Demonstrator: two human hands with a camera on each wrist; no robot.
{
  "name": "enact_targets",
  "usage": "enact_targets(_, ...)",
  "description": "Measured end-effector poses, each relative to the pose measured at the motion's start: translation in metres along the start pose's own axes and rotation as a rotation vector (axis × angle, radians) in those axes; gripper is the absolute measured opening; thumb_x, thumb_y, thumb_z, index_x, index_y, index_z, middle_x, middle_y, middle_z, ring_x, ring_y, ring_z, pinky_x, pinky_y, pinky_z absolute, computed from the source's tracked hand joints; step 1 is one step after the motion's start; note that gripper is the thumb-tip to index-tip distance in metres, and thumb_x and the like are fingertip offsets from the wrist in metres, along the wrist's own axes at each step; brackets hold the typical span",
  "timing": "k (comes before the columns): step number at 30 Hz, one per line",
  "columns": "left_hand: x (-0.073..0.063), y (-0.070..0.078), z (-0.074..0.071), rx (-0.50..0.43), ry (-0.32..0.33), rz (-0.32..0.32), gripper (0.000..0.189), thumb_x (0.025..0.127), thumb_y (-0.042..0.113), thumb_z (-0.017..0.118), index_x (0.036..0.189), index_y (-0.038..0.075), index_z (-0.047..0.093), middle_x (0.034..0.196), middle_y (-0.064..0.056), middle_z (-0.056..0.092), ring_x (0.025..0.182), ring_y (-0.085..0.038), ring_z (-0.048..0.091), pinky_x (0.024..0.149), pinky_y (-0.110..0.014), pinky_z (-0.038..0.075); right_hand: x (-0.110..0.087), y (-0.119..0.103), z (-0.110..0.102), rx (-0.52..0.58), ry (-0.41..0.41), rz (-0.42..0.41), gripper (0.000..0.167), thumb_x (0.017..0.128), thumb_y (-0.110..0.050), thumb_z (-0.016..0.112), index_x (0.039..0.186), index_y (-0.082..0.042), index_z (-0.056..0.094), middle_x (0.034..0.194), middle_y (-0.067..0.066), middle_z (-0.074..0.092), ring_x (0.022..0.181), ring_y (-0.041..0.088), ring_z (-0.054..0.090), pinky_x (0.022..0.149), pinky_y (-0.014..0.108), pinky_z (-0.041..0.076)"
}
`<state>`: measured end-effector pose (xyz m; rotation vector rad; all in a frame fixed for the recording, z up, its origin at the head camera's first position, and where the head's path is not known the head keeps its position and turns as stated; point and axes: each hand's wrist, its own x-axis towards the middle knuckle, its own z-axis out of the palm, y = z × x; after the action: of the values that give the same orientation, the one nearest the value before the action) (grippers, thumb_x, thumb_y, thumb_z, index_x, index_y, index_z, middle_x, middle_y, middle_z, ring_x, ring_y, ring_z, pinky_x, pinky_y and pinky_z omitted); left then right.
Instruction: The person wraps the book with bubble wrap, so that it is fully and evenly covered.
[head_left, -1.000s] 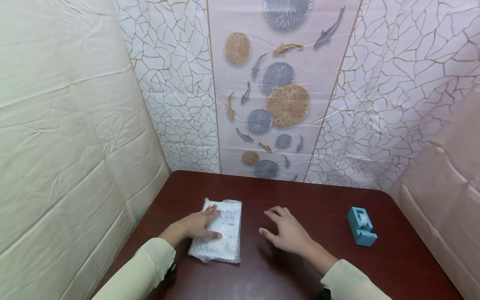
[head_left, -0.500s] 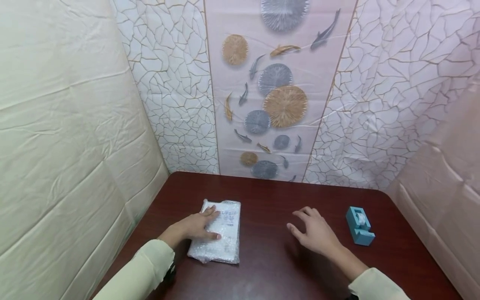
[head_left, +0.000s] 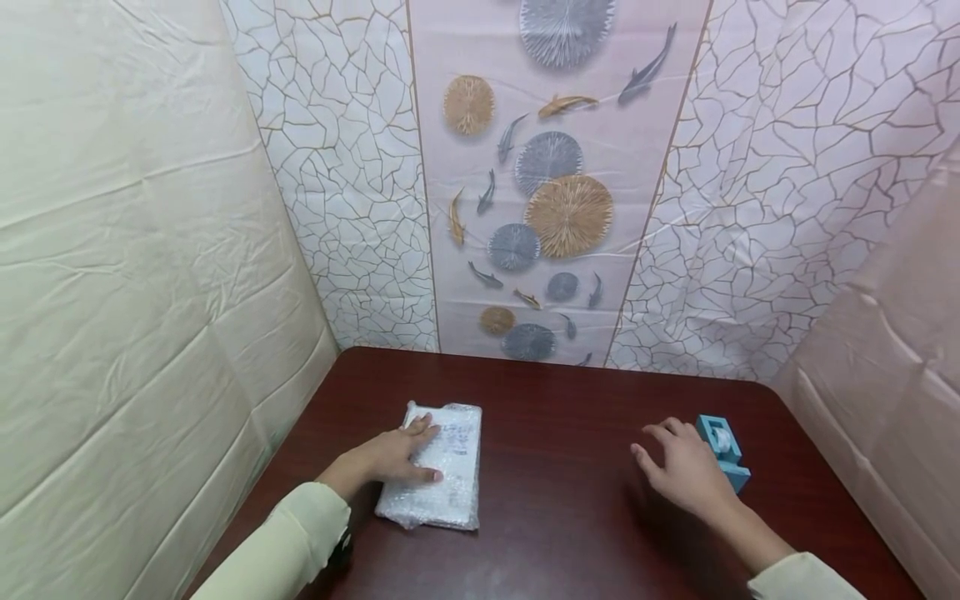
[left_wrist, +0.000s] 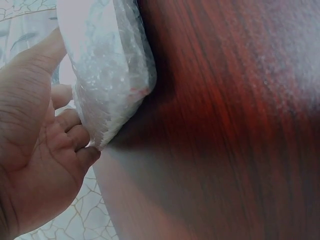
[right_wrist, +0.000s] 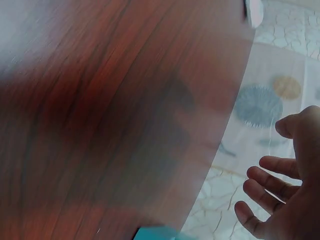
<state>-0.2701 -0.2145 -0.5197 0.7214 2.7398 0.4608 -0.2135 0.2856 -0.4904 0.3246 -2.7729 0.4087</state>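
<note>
A flat white parcel in clear bubble wrap point(head_left: 457, 492) lies on the left half of the table, with faint bluish print on its top. My left hand point(head_left: 393, 457) rests on its left side, thumb and fingers spread over the wrap. In the left wrist view the lower fingers point(left_wrist: 77, 135) bend at the edge of the wrap. Over at the right, my right hand point(head_left: 686, 468) hovers with loosely bent fingers and nothing in them. It partly covers a blue tape dispenser point(head_left: 708, 427) holding a clear roll; only a corner of the dispenser point(right_wrist: 157, 233) shows in the right wrist view.
The dark red wooden table point(head_left: 555, 500) has rounded far corners. A patterned cloth backdrop point(head_left: 517, 208) stands right behind its far edge. Cream cloth walls rise on the left point(head_left: 150, 292) and right point(head_left: 885, 375).
My right hand has moved right, from near the parcel to the tape dispenser, which it now partly covers. The left hand and the parcel stay put.
</note>
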Motion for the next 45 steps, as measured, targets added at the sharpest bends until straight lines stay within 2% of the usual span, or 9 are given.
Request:
enact_targets(4,0.000,0.000,0.002,-0.003,0.003,-0.001,0.101,0.099,0.062,0.075,0.174,0.008,0.034,0.184,-0.019,0.022,0.167,-0.045,0.031,0.132,-0.062,0.036,-0.005,0.019,-0.005,-0.030,0.036,0.003,0.043,0.100,-0.029,0.078,0.125,0.006,0.076,0.115,0.026,0.072,0.104,0.047,0.070,0.086,0.069,0.058)
enact_targets(8,-0.001,-0.001,0.002,-0.001,0.001,0.003,0.101,0.099,0.063,0.075,0.174,0.008,0.033,0.184,-0.018,0.021,0.167,-0.045,0.031,0.132,-0.062,0.036,-0.012,0.037,-0.010,-0.052,0.064,0.029,0.039,0.100,-0.028,0.077,0.121,0.006,0.076,0.110,0.026,0.071,0.098,0.047,0.069,0.071,0.066,0.058)
enact_targets(11,-0.001,-0.001,0.001,0.000,0.003,0.009,0.101,0.100,0.062,0.074,0.174,0.008,0.033,0.184,-0.018,0.021,0.167,-0.046,0.032,0.132,-0.062,0.036,-0.015,0.048,-0.016,-0.069,0.027,0.078,0.042,0.103,-0.030,0.074,0.123,0.007,0.075,0.116,0.031,0.068,0.100,0.051,0.066,0.066,0.066,0.057)
enact_targets(15,0.000,-0.001,0.001,-0.003,0.002,0.012,0.100,0.100,0.061,0.075,0.174,0.008,0.033,0.184,-0.019,0.021,0.167,-0.046,0.031,0.132,-0.062,0.035,-0.017,0.064,-0.022,-0.093,-0.035,0.142,0.047,0.106,-0.032,0.070,0.126,0.011,0.072,0.123,0.038,0.065,0.102,0.054,0.063,0.065,0.067,0.055)
enact_targets(19,-0.001,0.001,0.001,-0.007,-0.003,0.004,0.100,0.101,0.061,0.074,0.174,0.008,0.033,0.184,-0.019,0.021,0.168,-0.045,0.030,0.133,-0.061,0.035,-0.023,0.079,-0.021,-0.101,-0.046,0.175,0.045,0.105,-0.032,0.070,0.120,0.010,0.073,0.118,0.037,0.064,0.098,0.052,0.061,0.061,0.062,0.051)
enact_targets(30,-0.001,0.001,0.000,-0.009,-0.003,-0.001,0.100,0.101,0.062,0.074,0.175,0.009,0.031,0.185,-0.018,0.019,0.168,-0.048,0.028,0.133,-0.063,0.034,-0.032,0.103,-0.018,-0.084,-0.043,0.324,0.045,0.104,-0.031,0.066,0.122,0.010,0.070,0.121,0.038,0.055,0.107,0.058,0.044,0.073,0.070,0.043)
enact_targets(36,0.001,-0.001,0.002,0.000,-0.001,-0.009,0.100,0.100,0.064,0.073,0.175,0.011,0.032,0.185,-0.017,0.019,0.167,-0.049,0.029,0.132,-0.063,0.035,-0.032,0.109,-0.016,-0.087,-0.028,0.360,0.044,0.106,-0.033,0.063,0.120,0.009,0.070,0.125,0.040,0.050,0.108,0.061,0.041,0.074,0.075,0.042)
enact_targets(40,0.001,-0.002,0.002,-0.001,-0.004,-0.012,0.100,0.100,0.064,0.072,0.175,0.012,0.032,0.185,-0.016,0.019,0.168,-0.048,0.028,0.133,-0.063,0.034,-0.033,0.112,-0.017,-0.073,-0.071,0.409,0.051,0.107,-0.036,0.060,0.120,0.012,0.070,0.128,0.043,0.049,0.111,0.064,0.041,0.077,0.079,0.043)
enact_targets(45,0.000,0.000,0.001,-0.006,-0.003,-0.016,0.100,0.100,0.063,0.073,0.175,0.012,0.032,0.185,-0.016,0.019,0.167,-0.048,0.029,0.133,-0.063,0.035,-0.033,0.112,-0.020,0.067,-0.165,0.500,0.061,0.111,-0.043,0.056,0.128,0.014,0.067,0.136,0.046,0.047,0.116,0.068,0.039,0.078,0.080,0.046)
